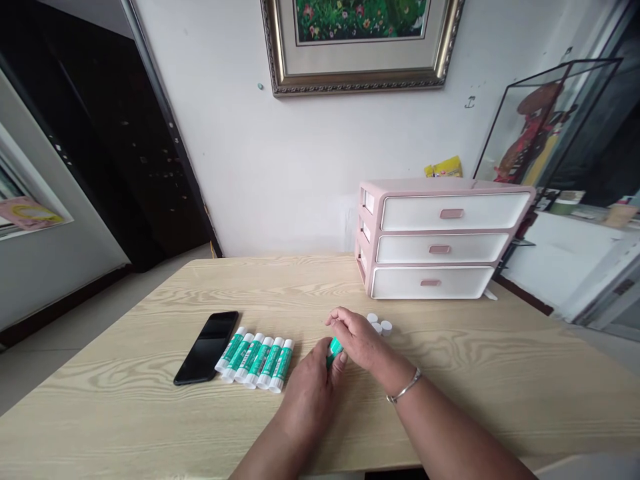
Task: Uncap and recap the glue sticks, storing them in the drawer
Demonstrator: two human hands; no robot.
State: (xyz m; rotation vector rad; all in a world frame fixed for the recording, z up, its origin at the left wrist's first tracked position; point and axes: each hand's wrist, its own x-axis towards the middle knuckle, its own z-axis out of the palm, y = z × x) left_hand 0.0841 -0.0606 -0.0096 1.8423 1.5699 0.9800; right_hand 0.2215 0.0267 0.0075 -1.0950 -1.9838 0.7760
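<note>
A green-and-white glue stick [335, 350] is held over the middle of the table, tilted. My left hand [314, 375] is closed around its lower body, the thumb along one side. Over its upper end, my right hand [356, 339] curls its fingers, so that end is hidden. Several small white caps [386, 327] lie just beyond my right hand, partly covered by it. To the left of my left hand, several more glue sticks [257, 360] lie side by side in a slanted row.
A black phone [207, 348] lies left of the row. At the back right stands a pink-and-white drawer unit [440, 250], with a yellow packet [444, 168] behind its top. The wooden table [125, 373] meets a white wall bearing a framed picture [360, 80].
</note>
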